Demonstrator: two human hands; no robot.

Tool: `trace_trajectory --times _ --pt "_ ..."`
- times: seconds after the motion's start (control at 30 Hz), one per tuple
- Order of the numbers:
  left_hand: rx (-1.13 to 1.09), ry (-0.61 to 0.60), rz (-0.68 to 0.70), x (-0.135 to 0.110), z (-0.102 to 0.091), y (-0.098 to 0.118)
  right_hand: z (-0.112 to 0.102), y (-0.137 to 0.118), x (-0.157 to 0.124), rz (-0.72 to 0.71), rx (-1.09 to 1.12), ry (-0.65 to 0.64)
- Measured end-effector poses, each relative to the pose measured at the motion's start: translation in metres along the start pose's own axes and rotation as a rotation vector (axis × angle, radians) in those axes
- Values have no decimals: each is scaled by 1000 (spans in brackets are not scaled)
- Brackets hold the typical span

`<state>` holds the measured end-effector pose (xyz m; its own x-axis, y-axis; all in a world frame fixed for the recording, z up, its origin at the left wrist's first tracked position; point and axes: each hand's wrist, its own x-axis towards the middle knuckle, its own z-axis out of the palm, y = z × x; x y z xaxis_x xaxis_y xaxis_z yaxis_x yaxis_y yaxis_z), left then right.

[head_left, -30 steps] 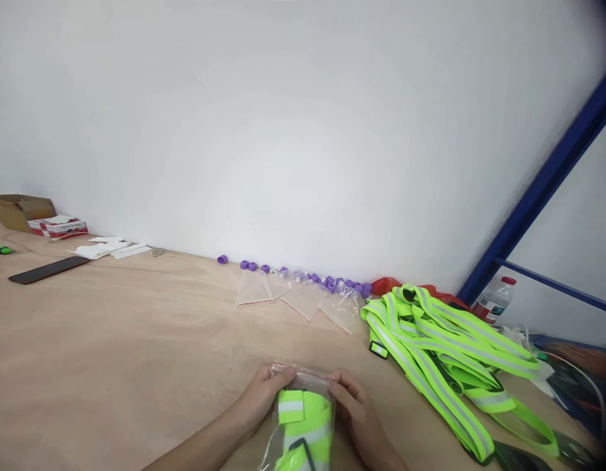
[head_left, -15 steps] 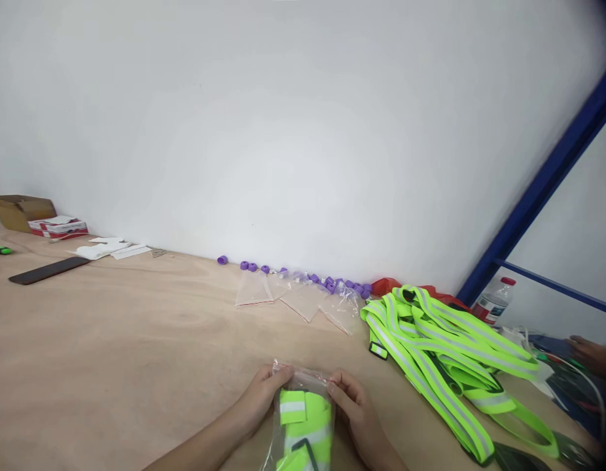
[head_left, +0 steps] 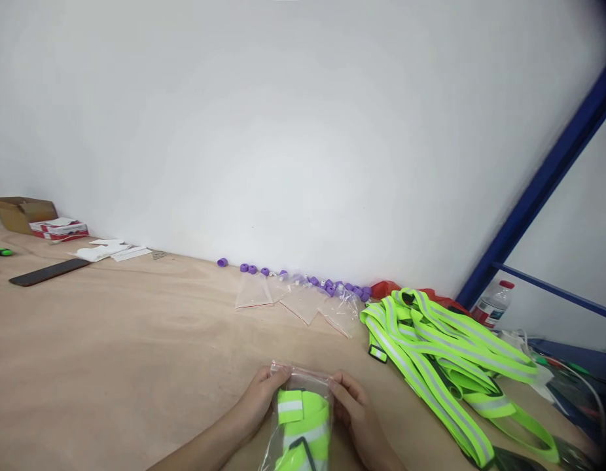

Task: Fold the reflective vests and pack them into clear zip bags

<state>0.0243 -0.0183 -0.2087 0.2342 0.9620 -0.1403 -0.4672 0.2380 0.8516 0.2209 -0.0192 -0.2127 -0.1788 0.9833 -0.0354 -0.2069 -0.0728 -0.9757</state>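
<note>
A clear zip bag (head_left: 307, 381) with a reddish seal line is held up at the bottom middle of the view. Folded inside it is a neon-yellow reflective strap (head_left: 307, 428) with silver stripes and a black buckle. My left hand (head_left: 260, 399) pinches the bag's upper left corner between thumb and fingers. At the upper right corner, my right hand (head_left: 355, 409) grips the seal edge the same way. The bag's lower end runs out of view. A heap of loose reflective straps (head_left: 440, 347) lies to the right of my right hand.
Several flat clear bags (head_left: 298, 302) and purple caps (head_left: 330, 286) lie along the wall. On the left are a cardboard box (head_left: 23, 214), a black strip (head_left: 48, 272) and white papers (head_left: 109, 250). A bottle (head_left: 494, 305) stands beside a blue metal post (head_left: 538, 186) on the right.
Both my hands keep their hold at the bag's top corners, with only a slight shift of the left thumb. The other person's hand at the far right has gone out of view.
</note>
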Motion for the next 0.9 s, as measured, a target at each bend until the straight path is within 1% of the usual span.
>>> trace_trajectory --times 0.13,0.3,0.5,0.63,0.73,0.8,0.9 --pt "-18 -6 4 -1 2 2 -1 1 0 -7 -38 -4" --pt "-7 -11 22 -2 3 4 1 -5 -2 -9 -63 -3" --pt "24 -79 28 -3 4 8 0 -4 0 8 -70 -2" --pt "35 -111 33 -3 4 8 -1 -2 1 31 -48 -42" --pt "40 -133 28 -1 4 8 0 -6 0 7 -115 -67" --pt "52 -149 32 -1 4 8 1 -9 0 -25 -169 -60" --pt "101 -126 39 -3 4 10 2 -11 -1 -43 -206 -33"
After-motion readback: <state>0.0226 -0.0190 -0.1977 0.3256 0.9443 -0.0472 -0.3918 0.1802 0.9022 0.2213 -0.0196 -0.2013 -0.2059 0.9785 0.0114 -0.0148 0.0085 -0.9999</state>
